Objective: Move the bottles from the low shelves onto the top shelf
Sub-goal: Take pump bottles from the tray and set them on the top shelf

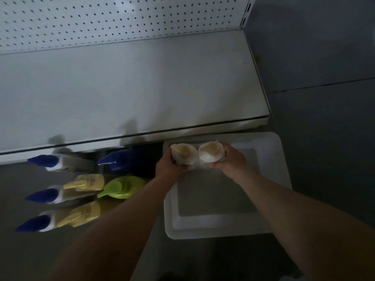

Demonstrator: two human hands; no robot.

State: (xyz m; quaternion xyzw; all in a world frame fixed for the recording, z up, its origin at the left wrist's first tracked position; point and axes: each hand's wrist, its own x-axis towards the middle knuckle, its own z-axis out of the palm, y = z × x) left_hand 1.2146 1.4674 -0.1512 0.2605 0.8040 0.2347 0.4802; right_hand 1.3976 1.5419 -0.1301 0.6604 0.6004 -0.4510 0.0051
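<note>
the top shelf (132, 88) lies bare across its whole width, open from above. below its front lip, spray bottles (81, 191) crowd the left; a white bin (227, 228) sits under the right end.

Setting: shop aisle, dimly lit | Evidence: white metal retail shelf (129, 88) with perforated pegboard back panel (101, 19) and slotted upright (248, 11) | Stock: rows of capped bottles (113, 187) on lower shelves | Floor: grey tile (328, 138)
</note>
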